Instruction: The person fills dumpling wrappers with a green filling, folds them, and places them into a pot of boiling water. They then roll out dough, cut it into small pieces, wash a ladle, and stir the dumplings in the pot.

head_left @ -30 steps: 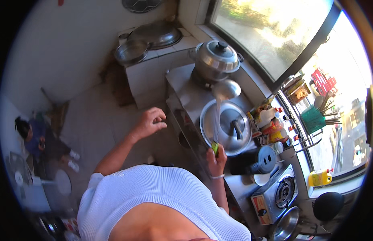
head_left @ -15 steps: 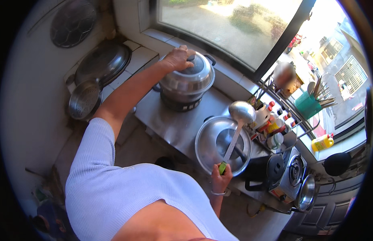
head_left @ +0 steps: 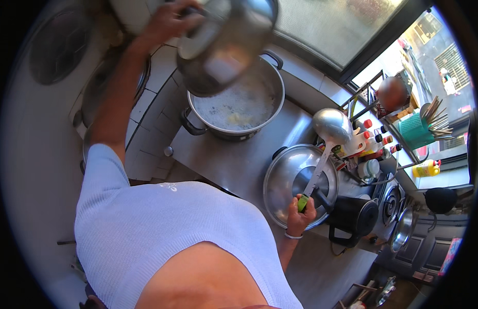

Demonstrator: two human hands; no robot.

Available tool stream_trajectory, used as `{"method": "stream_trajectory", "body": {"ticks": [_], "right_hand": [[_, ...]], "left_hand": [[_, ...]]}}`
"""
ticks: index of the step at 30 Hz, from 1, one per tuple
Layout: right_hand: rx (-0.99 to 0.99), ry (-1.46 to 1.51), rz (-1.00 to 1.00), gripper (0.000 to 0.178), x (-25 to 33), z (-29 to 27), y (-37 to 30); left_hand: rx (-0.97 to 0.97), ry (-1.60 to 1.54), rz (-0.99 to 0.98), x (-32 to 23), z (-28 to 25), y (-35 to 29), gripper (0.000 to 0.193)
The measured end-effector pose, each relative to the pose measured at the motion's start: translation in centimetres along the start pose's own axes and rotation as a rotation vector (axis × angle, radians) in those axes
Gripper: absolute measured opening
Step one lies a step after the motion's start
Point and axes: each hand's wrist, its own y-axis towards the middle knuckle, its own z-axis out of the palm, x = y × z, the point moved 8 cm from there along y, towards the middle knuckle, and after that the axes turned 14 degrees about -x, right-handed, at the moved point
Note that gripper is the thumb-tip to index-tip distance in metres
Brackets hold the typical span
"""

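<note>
My left hand (head_left: 174, 20) grips the knob of a domed metal pot lid (head_left: 223, 46), held tilted and blurred above the back left of the cooking pot (head_left: 195, 121). Pale, bubbly liquid (head_left: 239, 105) with some yellowish pieces shows inside the pot. My right hand (head_left: 300, 215) is closed round the green handle end of a large metal ladle (head_left: 331, 126). The ladle's bowl points up and away, over a covered silver pan (head_left: 280, 177) whose lid has a dark handle.
A black pitcher (head_left: 352, 216) stands right of the pan, near a gas stove (head_left: 391, 203). Several bottles (head_left: 370, 141) crowd below the window, beside a teal utensil holder (head_left: 416, 131). A large dark lidded pan (head_left: 102, 85) occupies the tiled ledge at left.
My left hand has lifted the lid off the pot, up and to the left, uncovering the liquid. My right hand still holds the ladle over the covered pan.
</note>
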Motion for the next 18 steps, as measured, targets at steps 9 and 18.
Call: {"method": "stream_trajectory", "body": {"ticks": [9, 18], "right_hand": [[0.064, -0.352, -0.297, 0.034, 9.0, 2.6, 1.0], [0.326, -0.56, -0.279, 0.047, 15.3, 6.1, 3.8]], "left_hand": [[-0.915, -0.37, -0.532, 13.7, -17.5, -15.9, 0.051], [-0.529, 0.509, -0.339, 18.4, -11.5, -27.7, 0.041]]}}
